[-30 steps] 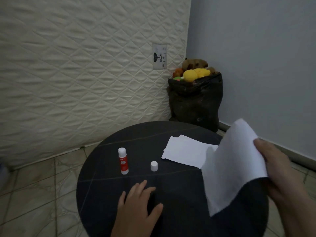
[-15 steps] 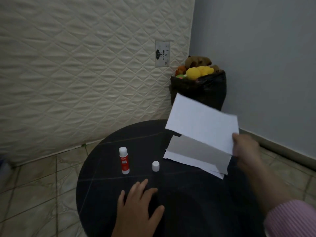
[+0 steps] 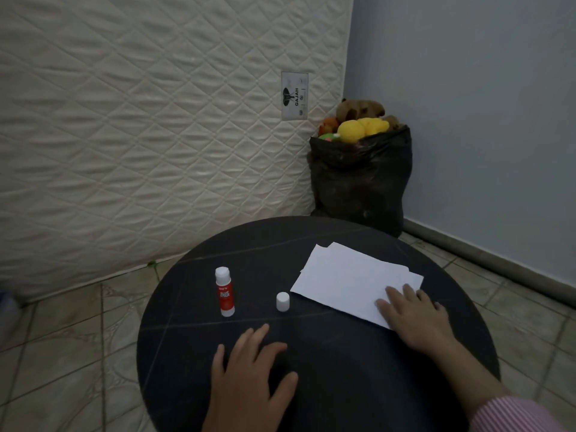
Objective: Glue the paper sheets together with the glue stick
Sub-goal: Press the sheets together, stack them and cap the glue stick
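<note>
Two white paper sheets (image 3: 346, 277) lie stacked, slightly offset, on the right side of the round dark table (image 3: 311, 238). My right hand (image 3: 413, 316) rests flat on the near right corner of the top sheet, fingers spread, pressing it down. A red and white glue stick (image 3: 224, 293) stands upright and uncapped at the table's left. Its white cap (image 3: 282, 302) stands apart between the stick and the sheets. My left hand (image 3: 249, 374) lies flat on the table near the front, fingers apart, holding nothing.
A quilted cream mattress (image 3: 140, 120) leans against the wall behind the table. A black bag (image 3: 361, 179) full of soft toys stands in the corner beside the blue-grey wall. Tiled floor surrounds the table.
My right hand carried the lifted sheet over and laid it onto the other sheet, then flattened on top of it. My left hand and the glue stick stayed put.
</note>
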